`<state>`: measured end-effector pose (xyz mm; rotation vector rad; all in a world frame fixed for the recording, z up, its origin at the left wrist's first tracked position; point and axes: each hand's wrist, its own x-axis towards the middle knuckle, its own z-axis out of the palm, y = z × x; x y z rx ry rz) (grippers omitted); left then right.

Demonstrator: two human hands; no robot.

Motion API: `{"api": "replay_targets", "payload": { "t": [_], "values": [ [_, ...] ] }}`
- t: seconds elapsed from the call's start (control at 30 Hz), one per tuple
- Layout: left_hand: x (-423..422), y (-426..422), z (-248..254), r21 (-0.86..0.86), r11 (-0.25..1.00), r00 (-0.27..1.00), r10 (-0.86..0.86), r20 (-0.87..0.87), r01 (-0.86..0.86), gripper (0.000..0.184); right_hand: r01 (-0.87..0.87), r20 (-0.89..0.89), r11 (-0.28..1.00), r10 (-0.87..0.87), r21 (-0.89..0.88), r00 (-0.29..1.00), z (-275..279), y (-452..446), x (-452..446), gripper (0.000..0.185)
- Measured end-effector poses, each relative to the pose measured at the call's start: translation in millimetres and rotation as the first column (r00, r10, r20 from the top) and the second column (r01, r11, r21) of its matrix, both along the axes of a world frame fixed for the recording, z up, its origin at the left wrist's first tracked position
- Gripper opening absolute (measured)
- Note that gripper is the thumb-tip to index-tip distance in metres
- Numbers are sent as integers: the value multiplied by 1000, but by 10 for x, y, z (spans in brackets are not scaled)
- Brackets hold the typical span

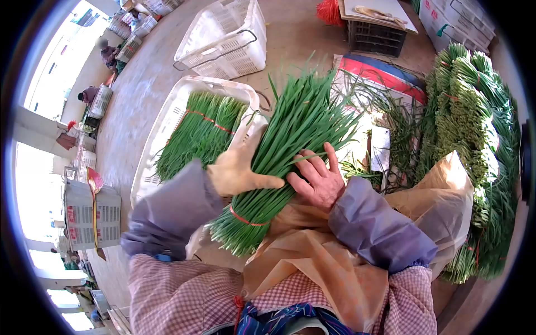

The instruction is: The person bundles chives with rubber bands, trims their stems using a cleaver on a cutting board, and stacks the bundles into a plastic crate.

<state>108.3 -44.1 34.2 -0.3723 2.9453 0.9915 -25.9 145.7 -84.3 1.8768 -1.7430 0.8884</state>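
Observation:
A large bunch of green chives lies slantwise in front of me, its leaf tips pointing away. A red band goes around it near the pale cut ends. From the left, my left hand, in a tan glove, grips the bunch, thumb across the top and fingers along its side. On the other side, my bare right hand holds the leaves with bent fingers; its thumb side is partly among them. Left of the bunch, a white plastic crate contains banded chives.
Another white crate stands farther off. To the right are a tall stack of banded chives, loose leaves and a white rectangular object. A board on a black crate stands at the back. People sit far left.

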Motion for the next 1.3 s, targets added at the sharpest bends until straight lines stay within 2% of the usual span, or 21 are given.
{"api": "replay_targets", "payload": {
  "t": [0.07,0.1,0.13,0.2,0.27,0.33,0.43,0.5,0.53,0.57,0.63,0.67,0.7,0.77,0.8,0.9,0.93,1.07,1.17,1.2,1.3],
  "values": [
    [-91,178,-172,-85,995,984,39,-172,-54,104,21,31,1000,-20,-12,999,-44,76,-50,35],
    [-108,234,-194,11,994,979,105,-174,-105,100,31,48,999,-31,-13,998,-70,126,-70,34],
    [-131,240,-258,259,956,966,185,-182,-135,94,44,53,999,-45,27,998,-80,179,-97,31],
    [-142,243,-326,528,833,943,291,-163,-166,87,49,63,998,-52,44,997,-125,229,-138,30],
    [-133,243,-312,600,780,932,330,-150,-180,82,48,70,997,-52,56,996,-148,265,-161,27],
    [-196,381,-278,869,482,902,416,-116,-110,74,42,99,995,-50,86,994,-199,318,-183,26],
    [-174,409,-313,907,371,895,445,17,-202,68,6,191,989,-35,150,981,-187,427,-203,27],
    [-220,451,-289,919,348,897,441,14,-185,64,-22,285,986,-26,163,958,-101,519,-219,31],
    [-236,463,-284,928,328,902,431,19,-176,64,-64,335,976,-10,209,942,-11,588,-247,42],
    [-250,464,-276,936,309,907,421,21,-166,64,-99,415,979,16,179,910,55,649,-274,44],
    [-239,476,-333,907,368,905,424,31,-204,67,-159,562,981,70,111,824,175,762,-336,48],
    [-249,504,-350,884,417,904,427,14,-210,69,-155,618,986,87,56,782,261,803,-384,42],
    [-268,533,-359,860,463,903,430,-4,-216,71,-128,656,989,147,-77,740,356,792,-451,28],
    [-314,595,-260,884,418,912,409,23,-210,77,2,814,996,71,-88,577,560,817,-533,20],
    [-320,589,-264,884,421,918,396,25,-206,77,51,814,997,12,-51,581,698,779,-603,17],
    [-335,594,-304,865,461,925,380,6,-195,79,-20,976,986,164,-163,141,880,536,-751,16],
    [-336,595,-321,857,478,924,382,-5,-193,79,-22,971,977,212,-211,108,901,426,-793,19],
    [-341,639,-308,826,523,921,390,-14,-209,82,-175,997,983,59,-50,51,871,126,-1020,27],
    [-365,660,-255,820,536,926,376,-21,-199,82,-239,995,969,-46,67,93,810,-31,-1035,23],
    [-368,671,-212,837,503,927,375,16,-217,82,-239,989,969,-33,68,147,747,-80,-1035,17],
    [-384,660,-200,844,503,933,359,-10,-184,82,-210,999,977,22,-15,30,645,-123,-999,13]
  ]
}}
